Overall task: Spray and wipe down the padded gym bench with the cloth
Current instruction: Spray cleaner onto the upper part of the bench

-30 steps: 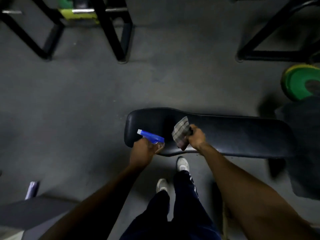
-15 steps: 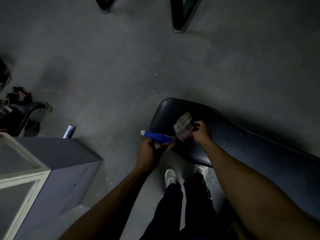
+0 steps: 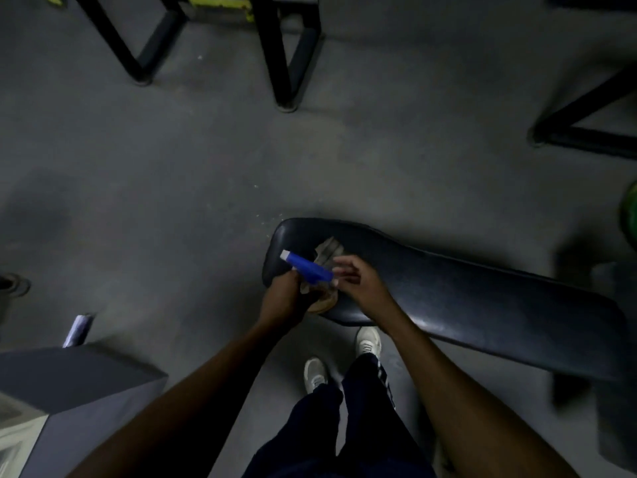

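Observation:
The padded gym bench [image 3: 482, 305] is black and runs from the centre to the lower right. My left hand [image 3: 286, 301] grips a spray bottle with a blue head [image 3: 306, 267] over the bench's left end, nozzle pointing up-left. The checked cloth [image 3: 327, 251] lies crumpled on the pad just behind the bottle, and part of it is hidden by the bottle and my hands. My right hand [image 3: 358, 284] hovers over the pad with its fingers spread, fingertips close to the rear of the blue head and off the cloth.
Black metal rack legs [image 3: 275, 63] stand on the grey floor ahead, and another frame [image 3: 579, 132] is at the right. A green weight plate [image 3: 629, 208] shows at the right edge. A grey box [image 3: 69, 381] and a small cylinder [image 3: 79, 329] sit at lower left. My shoes [image 3: 368, 343] are beside the bench.
My right hand has let go of the cloth and opened its fingers near the bottle. The left hand has brought the bottle over the bench end. The view has swung back up.

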